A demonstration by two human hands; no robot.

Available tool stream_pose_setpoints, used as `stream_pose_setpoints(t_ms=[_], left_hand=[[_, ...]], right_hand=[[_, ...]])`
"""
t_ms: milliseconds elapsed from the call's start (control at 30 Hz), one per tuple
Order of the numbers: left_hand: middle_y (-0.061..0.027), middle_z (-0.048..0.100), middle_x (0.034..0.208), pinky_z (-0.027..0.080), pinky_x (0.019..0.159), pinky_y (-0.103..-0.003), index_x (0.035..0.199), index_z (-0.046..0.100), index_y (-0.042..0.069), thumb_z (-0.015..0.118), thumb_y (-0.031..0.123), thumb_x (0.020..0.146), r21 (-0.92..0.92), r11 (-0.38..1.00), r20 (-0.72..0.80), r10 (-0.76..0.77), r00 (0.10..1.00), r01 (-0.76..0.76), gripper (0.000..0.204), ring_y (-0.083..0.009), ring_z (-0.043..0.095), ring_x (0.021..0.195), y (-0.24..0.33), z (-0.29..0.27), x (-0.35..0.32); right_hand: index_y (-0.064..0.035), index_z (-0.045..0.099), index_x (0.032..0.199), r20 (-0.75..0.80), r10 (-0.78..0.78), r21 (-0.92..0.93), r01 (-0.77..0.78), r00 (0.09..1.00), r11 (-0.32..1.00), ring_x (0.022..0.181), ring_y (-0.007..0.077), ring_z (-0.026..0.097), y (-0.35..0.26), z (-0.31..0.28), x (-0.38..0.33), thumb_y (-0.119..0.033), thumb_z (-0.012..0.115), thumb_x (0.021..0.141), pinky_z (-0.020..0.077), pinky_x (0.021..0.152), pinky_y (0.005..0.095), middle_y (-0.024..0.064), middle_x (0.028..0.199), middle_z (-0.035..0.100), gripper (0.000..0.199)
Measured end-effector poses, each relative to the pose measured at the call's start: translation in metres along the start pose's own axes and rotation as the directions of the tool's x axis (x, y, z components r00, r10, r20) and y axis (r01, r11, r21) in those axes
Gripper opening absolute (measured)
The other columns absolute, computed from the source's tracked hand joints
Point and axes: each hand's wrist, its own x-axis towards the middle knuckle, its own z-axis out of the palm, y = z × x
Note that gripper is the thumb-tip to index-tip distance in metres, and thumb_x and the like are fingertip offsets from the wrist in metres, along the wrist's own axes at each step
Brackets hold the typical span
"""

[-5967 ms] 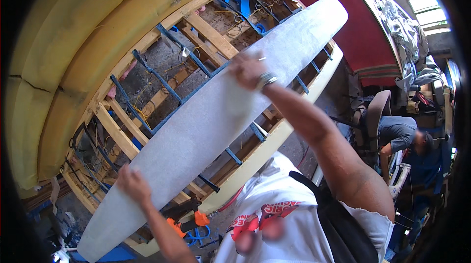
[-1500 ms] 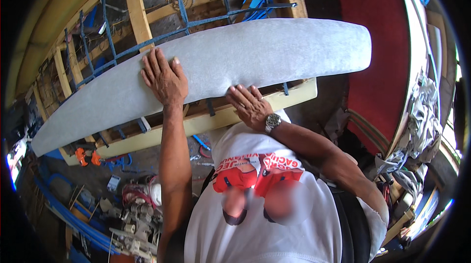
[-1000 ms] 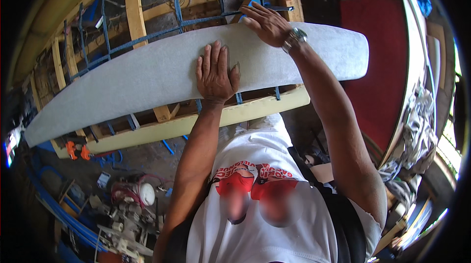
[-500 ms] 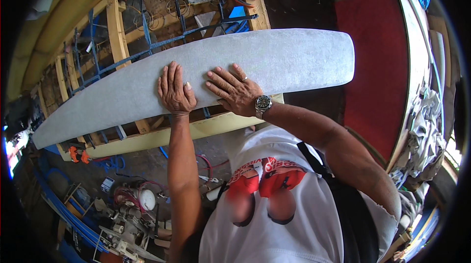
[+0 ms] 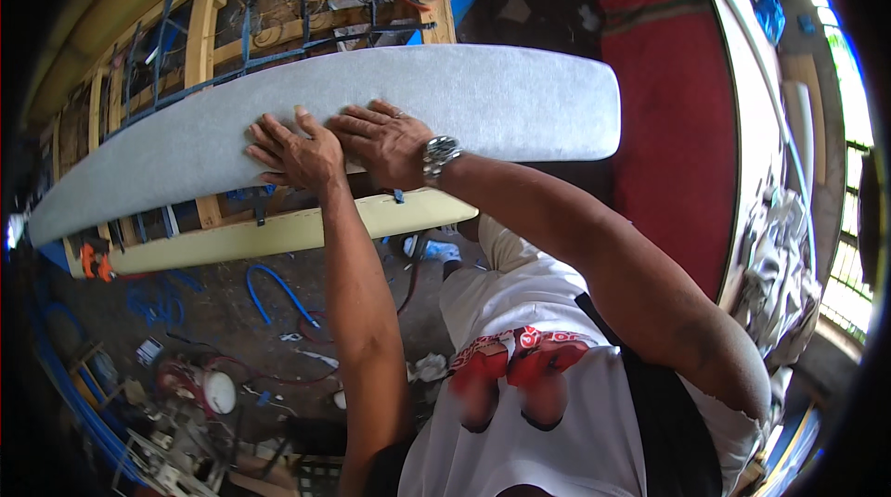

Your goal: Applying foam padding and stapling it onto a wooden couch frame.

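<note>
Both hands sit closer together now than half a second ago, side by side near the middle of the long grey panel [image 5: 445, 103]. Left hand [image 5: 295, 152] lies flat on the panel's lower edge, fingers spread wide, gripping nothing. Right hand [image 5: 385, 140] presses just beside it, palm down, fingers splayed, wristwatch [image 5: 438, 154] at the wrist. The panel rests across the wooden frame [image 5: 278, 228], its left end tapering away, its rounded right end hanging free before the red sheet [image 5: 673, 126], open room there.
</note>
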Motion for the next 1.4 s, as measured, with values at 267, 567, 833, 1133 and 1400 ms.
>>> stream_pose_setpoints(t_ms=[267,567,833,1133,1400], left_hand=[[-0.0205,0.014,0.167,0.014,0.112,-0.078,0.157,0.029,0.009,0.046,0.059,0.099,0.200,0.980,0.129,-0.049,0.990,0.023,0.078,-0.0429,0.006,0.155,0.018,-0.012,-0.015],[-0.0203,0.004,0.168,0.007,0.112,-0.079,0.161,0.015,0.004,0.040,0.074,0.094,0.170,0.980,0.221,0.060,0.973,-0.099,0.100,-0.0452,-0.004,0.154,0.046,-0.005,-0.052],[-0.0174,0.002,0.169,0.000,0.116,-0.075,0.162,0.010,0.008,0.038,0.076,0.094,0.083,0.963,0.269,0.226,0.936,-0.256,0.100,-0.0404,-0.006,0.155,0.073,0.008,-0.119],[-0.0159,0.011,0.168,0.006,0.117,-0.074,0.161,0.019,0.011,0.043,0.075,0.093,0.081,0.968,0.155,0.225,0.962,-0.240,0.096,-0.0392,0.002,0.156,0.075,0.010,-0.127],[-0.0203,0.008,0.167,0.015,0.117,-0.072,0.158,0.023,0.005,0.047,0.066,0.096,-0.072,0.931,0.057,-0.354,0.933,0.358,0.091,-0.0371,0.005,0.156,0.123,0.011,-0.112]], right_hand=[[-0.0072,0.058,0.134,-0.003,0.610,-0.236,-0.593,0.793,0.770,0.130,0.0362,0.052,0.189,-0.097,-0.114,-0.047,0.052,0.097,0.0321,0.113,0.0532,0.0185,0.134,0.061,0.055],[-0.0135,0.056,0.142,-0.102,0.510,-0.089,-0.519,0.854,0.850,0.136,0.0323,0.049,0.208,-0.080,-0.134,-0.054,0.046,0.096,0.0273,0.117,0.0513,0.0131,0.144,0.057,0.062],[-0.0163,0.056,0.144,-0.110,0.524,-0.127,-0.534,0.845,0.836,0.135,0.0313,0.050,0.201,-0.077,-0.126,-0.060,0.039,0.098,0.0289,0.114,0.0512,0.0133,0.144,0.057,0.066],[-0.0099,0.062,0.120,-0.234,0.416,-0.149,-0.456,0.879,0.878,0.116,0.0320,0.059,0.205,-0.069,-0.127,-0.054,0.040,0.099,0.0344,0.104,0.0507,0.0162,0.117,0.066,0.054],[-0.0074,0.056,0.123,-0.031,0.387,-0.035,-0.388,0.921,0.921,0.119,0.0360,0.058,0.207,-0.091,-0.128,-0.054,0.043,0.099,0.0364,0.104,0.0516,0.0188,0.121,0.063,0.054]])
